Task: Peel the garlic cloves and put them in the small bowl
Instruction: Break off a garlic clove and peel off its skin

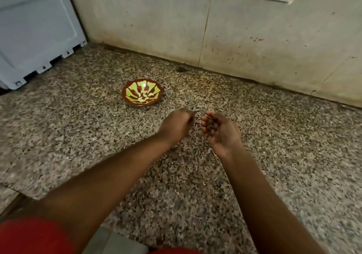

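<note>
Pale peeled garlic cloves (144, 96) lie in the small round brown bowl with yellow-green petal pattern (128, 95), which sits on the speckled granite tabletop (78, 120) near the stained beige wall (156, 24). Nearer the person, the left hand (176, 125) has fingers curled inward; whether they pinch anything I cannot tell. Just beside it, the right hand (219, 131) lies palm-up, fingers (205, 124) loosely cupped, holding nothing visible.

One small bowl (142, 93); several peeled garlic cloves (145, 95) inside, count unclear; two hands (177, 124).
</note>
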